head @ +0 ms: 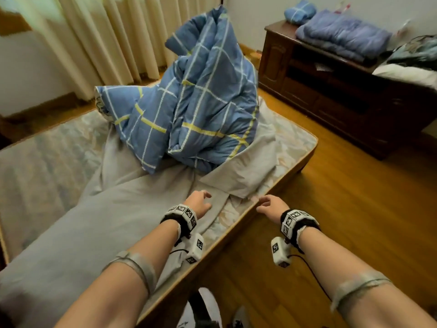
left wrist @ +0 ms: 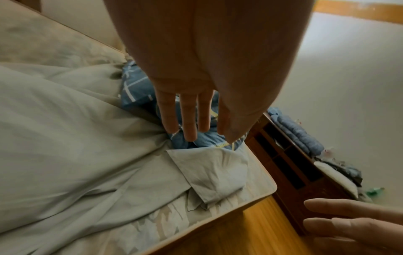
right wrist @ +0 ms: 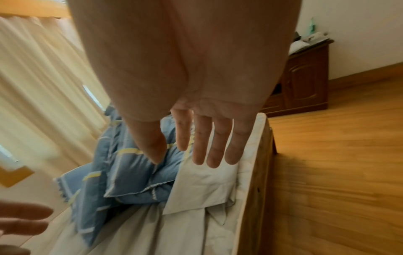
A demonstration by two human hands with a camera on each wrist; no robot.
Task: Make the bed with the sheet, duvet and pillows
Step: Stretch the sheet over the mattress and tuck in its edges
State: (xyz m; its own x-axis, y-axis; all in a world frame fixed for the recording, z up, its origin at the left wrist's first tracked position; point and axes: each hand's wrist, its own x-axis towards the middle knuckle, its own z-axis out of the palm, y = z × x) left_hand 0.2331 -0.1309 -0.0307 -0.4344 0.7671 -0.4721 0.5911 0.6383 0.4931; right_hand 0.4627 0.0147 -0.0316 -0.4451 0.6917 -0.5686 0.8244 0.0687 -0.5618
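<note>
Head view shows our left hand [head: 198,204] and right hand [head: 272,205] loose, holding nothing. Just ahead of both, the grey sheet [head: 99,209] lies bunched along the bed [head: 279,166], its folded corner nearer our left hand, under the blue duvet [head: 194,102].
</note>
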